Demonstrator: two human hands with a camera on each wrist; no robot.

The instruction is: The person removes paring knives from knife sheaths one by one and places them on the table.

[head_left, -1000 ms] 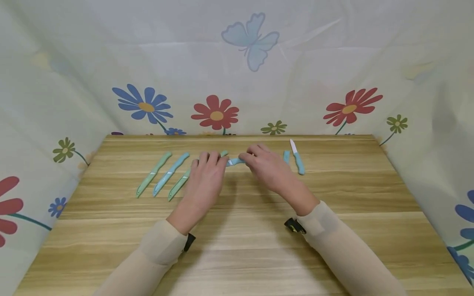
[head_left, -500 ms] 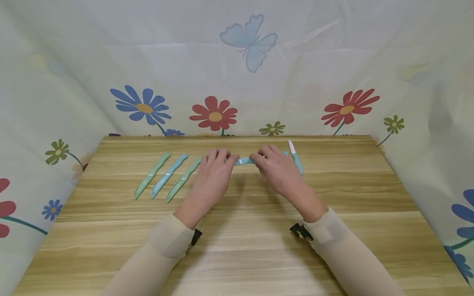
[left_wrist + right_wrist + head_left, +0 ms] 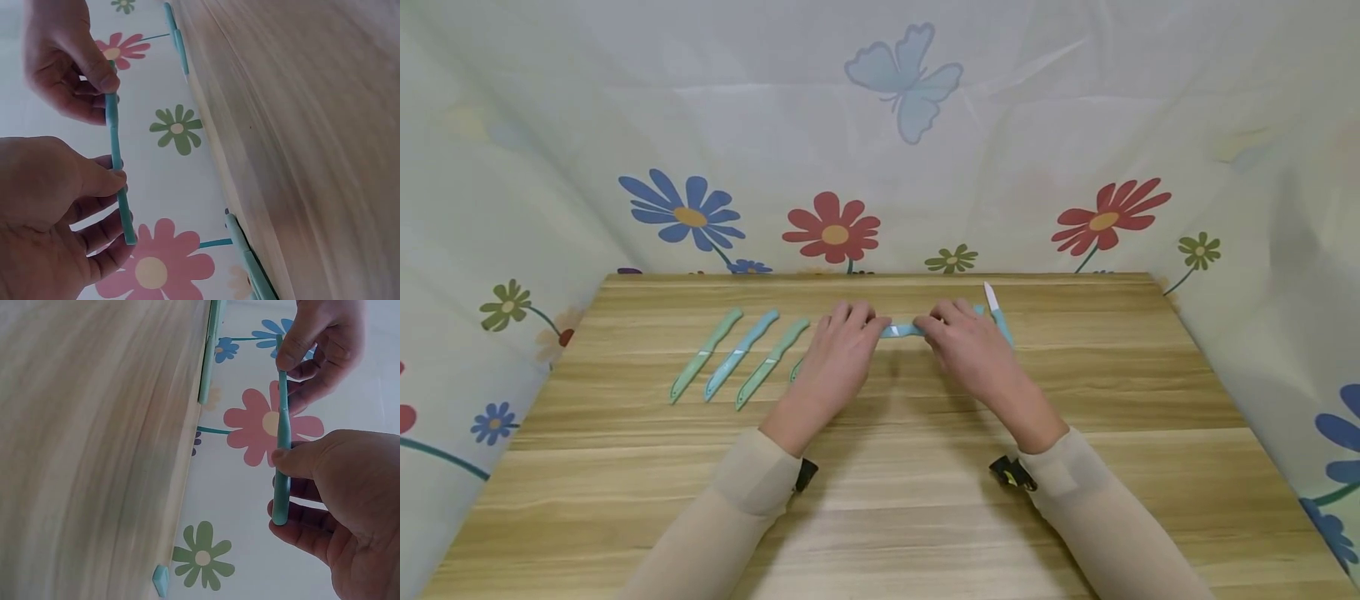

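A blue paring knife in its sheath [image 3: 901, 331] spans both hands, held up off the table, as the wrist views show. The left hand [image 3: 844, 354] pinches the sheath end between thumb and fingers. At the other end, the right hand [image 3: 972, 354] grips the handle [image 3: 282, 494] the same way. A narrow white band shows between the hands in the head view. Under the left hand lies a green sheathed knife [image 3: 796, 372], mostly hidden. Behind the right hand, a bare knife [image 3: 998, 315] with a white blade lies beside a blue sheath [image 3: 978, 310], both partly covered.
Left of the hands, a green knife [image 3: 706, 357], a blue knife [image 3: 741, 356] and another green knife [image 3: 772, 364] lie slanted in a row, all sheathed. The wooden table [image 3: 895, 517] ends at a flower-printed curtain [image 3: 737, 125] at the back and sides.
Both hands have shifted right with the blue knife between them, still gripping its two ends. The left hand now uncovers the third knife in the row; the right hand covers more of the loose sheath.
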